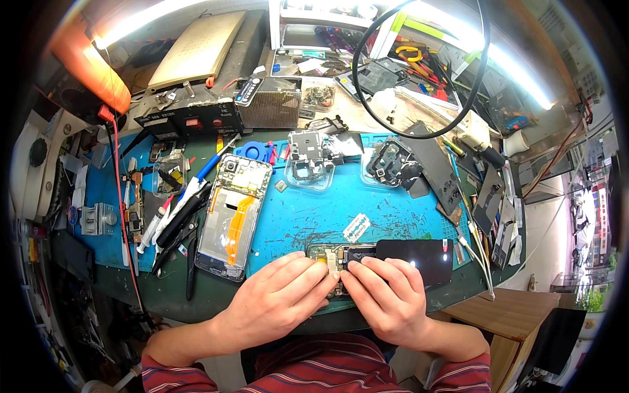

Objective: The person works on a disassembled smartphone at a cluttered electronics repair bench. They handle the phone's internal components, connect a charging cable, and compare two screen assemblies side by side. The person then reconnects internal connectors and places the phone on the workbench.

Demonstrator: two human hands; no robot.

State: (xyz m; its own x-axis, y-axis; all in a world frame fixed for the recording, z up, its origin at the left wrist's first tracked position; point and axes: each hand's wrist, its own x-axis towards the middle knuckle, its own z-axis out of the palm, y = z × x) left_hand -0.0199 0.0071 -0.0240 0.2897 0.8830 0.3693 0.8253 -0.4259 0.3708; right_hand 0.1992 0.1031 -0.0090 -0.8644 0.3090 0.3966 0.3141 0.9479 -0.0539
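An opened phone (335,251) lies lengthwise at the near edge of the blue mat, its inner parts bared. A glossy black panel (422,262) covers its right end. My left hand (278,298) grips the phone's left part with bent fingers. Close beside it, my right hand (388,298) has its fingertips pressed together over the phone's middle; whatever small part they pinch is hidden. Just beyond lies a razor blade (356,227). To the left a second opened phone (234,216) with orange flat cables lies face down.
Clear plastic trays with phone parts (311,164) and a camera frame (391,165) stand farther back. Screwdrivers and pliers (183,213) crowd the left. Dark panels (432,167) and cables lie right. A black cable loop (357,65) hangs above; a metal-cased unit (190,121) sits behind.
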